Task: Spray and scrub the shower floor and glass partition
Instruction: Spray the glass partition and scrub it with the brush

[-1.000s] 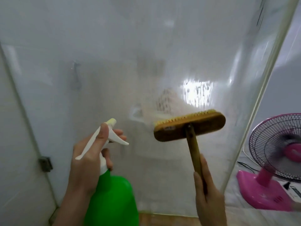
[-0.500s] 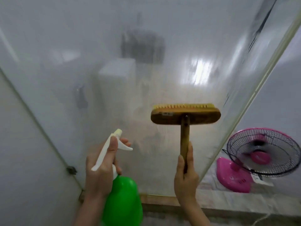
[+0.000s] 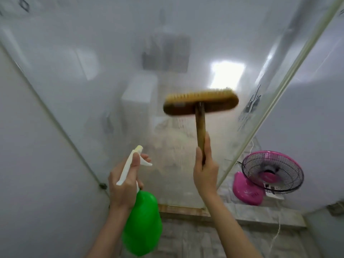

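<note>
The cloudy glass partition (image 3: 115, 58) fills most of the head view in front of me. My right hand (image 3: 205, 169) grips the wooden handle of a scrub brush (image 3: 201, 105), whose yellow-bristled head is pressed against the glass at centre, slightly blurred. My left hand (image 3: 124, 181) holds a green spray bottle (image 3: 142, 224) by its white trigger head, nozzle pointing at the glass, index finger on the trigger. A strip of tiled shower floor (image 3: 201, 241) shows at the bottom.
A pink table fan (image 3: 270, 175) stands on the marble ledge outside the glass at lower right, with a white cord hanging down. The partition's metal frame (image 3: 273, 101) runs diagonally at right. A white wall (image 3: 33, 164) closes the left side.
The brush has moved up the glass and the view has tilted upward. The spray bottle stays in my left hand, shifted slightly right. The fan now appears lower and smaller.
</note>
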Demonstrator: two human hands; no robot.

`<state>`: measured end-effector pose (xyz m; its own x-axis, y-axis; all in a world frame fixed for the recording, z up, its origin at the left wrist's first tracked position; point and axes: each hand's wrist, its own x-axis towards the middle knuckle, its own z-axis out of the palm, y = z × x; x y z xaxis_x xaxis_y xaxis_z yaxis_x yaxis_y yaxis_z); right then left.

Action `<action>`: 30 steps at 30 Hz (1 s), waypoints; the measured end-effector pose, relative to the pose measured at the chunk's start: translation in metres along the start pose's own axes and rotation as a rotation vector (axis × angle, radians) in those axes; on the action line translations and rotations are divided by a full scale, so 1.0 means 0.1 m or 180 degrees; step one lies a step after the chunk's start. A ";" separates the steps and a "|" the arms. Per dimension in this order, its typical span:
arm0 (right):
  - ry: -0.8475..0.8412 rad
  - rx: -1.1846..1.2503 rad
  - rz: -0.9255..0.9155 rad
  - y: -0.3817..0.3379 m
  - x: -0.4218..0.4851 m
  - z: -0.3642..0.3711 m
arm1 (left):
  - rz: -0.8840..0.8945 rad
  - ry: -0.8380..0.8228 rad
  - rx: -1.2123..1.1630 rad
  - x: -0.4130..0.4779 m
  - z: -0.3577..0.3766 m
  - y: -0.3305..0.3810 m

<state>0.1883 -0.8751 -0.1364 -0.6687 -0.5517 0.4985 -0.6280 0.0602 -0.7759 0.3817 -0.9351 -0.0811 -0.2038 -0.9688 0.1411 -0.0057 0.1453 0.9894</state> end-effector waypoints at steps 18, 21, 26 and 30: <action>0.0665 0.0232 0.0182 -0.74 0.73 -0.91 | 0.0271 -0.0107 -0.0079 -0.15 -0.09 1.23; 0.0297 -0.0140 0.0459 -0.42 0.07 -0.92 | 0.0251 -0.0113 -0.0132 -0.17 -0.06 1.31; 0.0374 -0.0102 0.0072 -1.14 0.83 -1.26 | 0.0334 -0.0163 -0.0203 -0.18 0.00 1.50; 0.0817 0.0118 -0.0196 -1.60 1.50 -1.47 | 0.0410 -0.0102 -0.0274 -0.14 0.05 1.63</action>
<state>0.1297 -0.8455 0.1196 -0.7118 -0.3240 0.6232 -0.6587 -0.0001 -0.7524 0.3785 -0.8963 0.0784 -0.2287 -0.9361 0.2672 0.1061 0.2489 0.9627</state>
